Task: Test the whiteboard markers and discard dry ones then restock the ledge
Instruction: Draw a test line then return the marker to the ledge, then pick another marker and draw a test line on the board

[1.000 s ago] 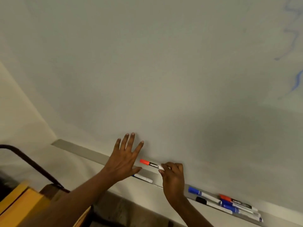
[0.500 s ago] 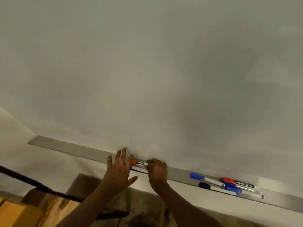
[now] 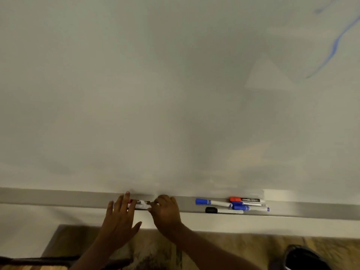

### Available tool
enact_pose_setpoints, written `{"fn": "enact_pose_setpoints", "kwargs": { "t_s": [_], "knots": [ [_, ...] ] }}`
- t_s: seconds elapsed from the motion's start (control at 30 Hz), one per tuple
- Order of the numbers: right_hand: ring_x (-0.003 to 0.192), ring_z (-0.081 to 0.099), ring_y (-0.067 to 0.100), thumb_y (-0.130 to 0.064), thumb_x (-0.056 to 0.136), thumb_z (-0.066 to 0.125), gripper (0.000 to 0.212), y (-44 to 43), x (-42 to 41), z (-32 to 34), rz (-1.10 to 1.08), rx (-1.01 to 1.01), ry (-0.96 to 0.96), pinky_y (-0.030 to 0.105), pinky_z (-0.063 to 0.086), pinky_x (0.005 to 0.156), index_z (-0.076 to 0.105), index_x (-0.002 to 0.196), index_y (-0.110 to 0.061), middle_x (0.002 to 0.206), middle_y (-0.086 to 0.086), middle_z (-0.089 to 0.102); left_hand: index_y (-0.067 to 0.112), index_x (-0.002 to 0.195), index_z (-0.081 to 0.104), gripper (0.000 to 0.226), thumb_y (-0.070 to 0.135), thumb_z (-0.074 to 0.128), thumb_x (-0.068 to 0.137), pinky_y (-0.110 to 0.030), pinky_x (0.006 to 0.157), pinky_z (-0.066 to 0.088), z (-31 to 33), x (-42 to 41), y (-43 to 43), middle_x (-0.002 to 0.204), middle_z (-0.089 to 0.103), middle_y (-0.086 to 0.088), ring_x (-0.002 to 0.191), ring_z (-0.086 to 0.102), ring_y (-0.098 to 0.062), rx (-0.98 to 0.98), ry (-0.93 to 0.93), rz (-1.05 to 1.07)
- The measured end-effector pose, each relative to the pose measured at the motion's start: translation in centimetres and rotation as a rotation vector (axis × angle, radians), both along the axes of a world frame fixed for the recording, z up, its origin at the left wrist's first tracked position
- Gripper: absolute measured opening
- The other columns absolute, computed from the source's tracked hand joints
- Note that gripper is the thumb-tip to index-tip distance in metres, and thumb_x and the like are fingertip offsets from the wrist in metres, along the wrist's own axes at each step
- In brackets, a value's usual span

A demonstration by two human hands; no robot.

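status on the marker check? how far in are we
Looks done: blue stroke on the whiteboard, so some testing has likely happened. Capped markers lie grouped on the ledge.

In hand: right hand pinches a red-capped marker down at the ledge, above a second marker; left hand open beside it.

Left: can't tell which markers were tested. No discards visible; a dark container, possibly a bin, sits below.

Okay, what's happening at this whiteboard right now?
A person is at the whiteboard ledge. Their right hand pinches a red-capped marker lying on the ledge, while the left hand hovers open beside it. Further right lies a cluster of markers: blue, red and black caps. A blue scribble marks the board.
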State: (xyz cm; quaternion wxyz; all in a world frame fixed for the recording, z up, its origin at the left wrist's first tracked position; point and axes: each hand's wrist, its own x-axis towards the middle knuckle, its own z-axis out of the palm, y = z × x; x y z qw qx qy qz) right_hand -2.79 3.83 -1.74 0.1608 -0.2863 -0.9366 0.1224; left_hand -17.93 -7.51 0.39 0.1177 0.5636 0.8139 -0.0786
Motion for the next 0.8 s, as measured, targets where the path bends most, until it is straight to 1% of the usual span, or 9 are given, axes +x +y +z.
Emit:
{"fn": "enact_pose_setpoints", "kwargs": {
  "t_s": [0.07, 0.23, 0.27, 0.33, 0.43, 0.5, 0.67, 0.77, 0.8],
  "knots": [
    [0.083, 0.059, 0.015, -0.034, 0.083, 0.056, 0.02, 0.5, 2.4, 0.4, -0.038, 0.016, 0.007, 0.028, 0.047, 0.07, 0.072, 0.077, -0.023, 0.077, -0.006, 0.066, 0.005, 0.118, 0.056, 0.081, 0.063, 0.007, 0.09, -0.059, 0.087, 0.045, 0.3, 1.2, 0.5, 0.131, 0.051, -0.029, 0.111, 0.055, -0.046, 0.024, -0.008, -0.035],
    [0.071, 0.06, 0.019, -0.016, 0.075, 0.06, 0.013, 4.0, 9.0, 1.1, -0.264, 0.03, -0.107, 0.031, 0.047, 0.064, 0.067, 0.064, -0.017, 0.068, -0.001, 0.063, 0.007, 0.115, 0.061, 0.08, 0.059, 0.004, 0.093, -0.057, 0.089, 0.046, 0.2, 4.9, 2.1, 0.126, 0.056, -0.027, 0.11, 0.059, -0.042, 0.085, -0.026, -0.086],
    [0.072, 0.061, 0.021, -0.013, 0.07, 0.067, 0.004, 4.7, 10.1, 1.2, -0.314, 0.021, -0.188, 0.034, 0.049, 0.066, 0.068, 0.068, -0.016, 0.071, 0.001, 0.065, 0.008, 0.114, 0.058, 0.076, 0.059, 0.005, 0.093, -0.057, 0.09, 0.046, 0.2, 5.7, 2.4, 0.125, 0.058, -0.026, 0.11, 0.06, -0.041, 0.096, -0.037, -0.087],
    [0.081, 0.063, 0.025, -0.013, 0.07, 0.073, 0.017, 6.0, 12.1, 1.3, -0.356, -0.014, -0.401, 0.042, 0.05, 0.078, 0.07, 0.086, -0.012, 0.085, 0.006, 0.067, 0.01, 0.113, 0.055, 0.071, 0.058, 0.007, 0.093, -0.055, 0.091, 0.046, 0.2, 7.3, 2.8, 0.122, 0.06, -0.024, 0.108, 0.061, -0.04, 0.11, -0.056, -0.095],
    [0.101, 0.06, 0.032, -0.012, 0.087, 0.06, 0.033, 7.2, 13.9, 1.2, -0.293, 0.028, -0.58, 0.049, 0.039, 0.098, 0.057, 0.119, -0.005, 0.11, 0.015, 0.063, 0.01, 0.106, 0.063, 0.072, 0.055, 0.008, 0.095, -0.054, 0.092, 0.045, 0.4, 9.6, 2.9, 0.118, 0.063, -0.022, 0.106, 0.063, -0.037, 0.127, -0.06, -0.094],
    [0.107, 0.056, 0.034, -0.012, 0.09, 0.058, 0.034, 7.8, 14.5, 1.4, -0.257, 0.076, -0.615, 0.048, 0.036, 0.101, 0.052, 0.123, -0.004, 0.115, 0.017, 0.06, 0.009, 0.102, 0.067, 0.064, 0.05, 0.019, 0.095, -0.052, 0.091, 0.046, 0.3, 10.8, 2.8, 0.116, 0.064, -0.021, 0.105, 0.064, -0.036, 0.12, -0.047, -0.086],
    [0.105, 0.057, 0.034, -0.016, 0.086, 0.066, 0.028, 8.5, 14.5, 2.2, -0.185, 0.095, -0.647, 0.049, 0.036, 0.1, 0.059, 0.111, -0.005, 0.11, 0.018, 0.062, 0.013, 0.102, 0.06, 0.047, 0.05, 0.047, 0.075, -0.049, 0.087, 0.049, 0.3, 12.5, 3.0, 0.114, 0.066, -0.019, 0.101, 0.066, -0.034, 0.068, -0.077, -0.044],
    [0.07, 0.064, 0.028, -0.024, 0.048, 0.093, 0.038, 9.0, 14.7, 2.0, -0.173, 0.079, -0.647, 0.045, 0.052, 0.075, 0.068, 0.075, -0.011, 0.073, 0.011, 0.066, 0.016, 0.102, 0.049, 0.049, 0.047, 0.047, 0.064, -0.041, 0.084, 0.051, 0.0, 13.2, 3.8, 0.108, 0.068, -0.018, 0.091, 0.069, -0.03, 0.14, -0.15, -0.053],
    [0.06, 0.062, 0.025, -0.025, 0.036, 0.095, 0.041, 8.7, 14.6, 1.8, -0.152, 0.098, -0.589, 0.041, 0.053, 0.066, 0.067, 0.065, -0.013, 0.063, 0.008, 0.063, 0.017, 0.101, 0.047, 0.048, 0.045, 0.045, 0.062, -0.036, 0.078, 0.054, 0.2, 13.5, 4.2, 0.103, 0.069, -0.017, 0.085, 0.07, -0.028, 0.126, -0.188, -0.041]
  ]
}}
